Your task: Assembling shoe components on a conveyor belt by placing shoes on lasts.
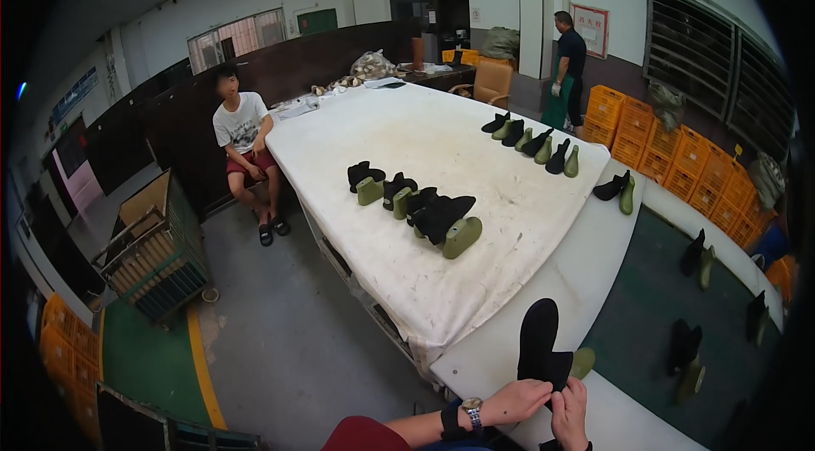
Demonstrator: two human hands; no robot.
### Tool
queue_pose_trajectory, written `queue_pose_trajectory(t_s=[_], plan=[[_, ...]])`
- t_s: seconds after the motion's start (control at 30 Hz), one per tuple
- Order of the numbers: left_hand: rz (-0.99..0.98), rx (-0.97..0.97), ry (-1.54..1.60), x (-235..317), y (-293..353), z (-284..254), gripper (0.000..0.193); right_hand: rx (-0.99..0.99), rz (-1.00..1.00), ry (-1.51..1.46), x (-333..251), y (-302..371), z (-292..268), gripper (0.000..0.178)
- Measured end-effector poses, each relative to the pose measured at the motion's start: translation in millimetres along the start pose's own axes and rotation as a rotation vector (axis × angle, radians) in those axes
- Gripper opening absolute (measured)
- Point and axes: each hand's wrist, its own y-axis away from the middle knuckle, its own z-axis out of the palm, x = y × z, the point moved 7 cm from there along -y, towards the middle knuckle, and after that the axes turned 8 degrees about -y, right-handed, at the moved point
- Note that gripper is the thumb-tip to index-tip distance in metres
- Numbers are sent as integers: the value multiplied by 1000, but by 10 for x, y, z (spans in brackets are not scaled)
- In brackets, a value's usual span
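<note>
Black sock-like upper [540, 341] on an olive green last [582, 361], bottom centre of frame, stands on the white bench edge [509, 341]. Both hands at its lower end: left hand [514, 401] w/ fingers closed on the black fabric at the base, right hand [570, 411] pinching the same hem from the other side. Looks like the upper is mostly drawn over the last; only the green toe shows. Judged: this piece near done, hem not yet settled.

Mid frame, centre: row of approx. four black-on-green pieces [416, 201] lying on the white cloth table [441, 137], appear finished. Right: more pieces [696, 315] spaced along a dark green belt [654, 298]. Upper right: second row [535, 144], plus one pair [617, 188]. How many remain: can't tell.

Far: seated person [244, 150] upper left, standing person [567, 69] top centre-right by orange crates [679, 154].
</note>
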Motion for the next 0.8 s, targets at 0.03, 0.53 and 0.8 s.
queue_pose_trajectory(t_s=[0.03,0.53,0.8], plan=[[34,-16,15,53,-40,12,12,9,14,8,50,17,-2,22],[-184,-219,-109,174,-125,354,20,308,476,-309,381,296,-29,32],[-365,-237,-10,-30,-45,4,29,460,384,-259,353,329,-128,27]])
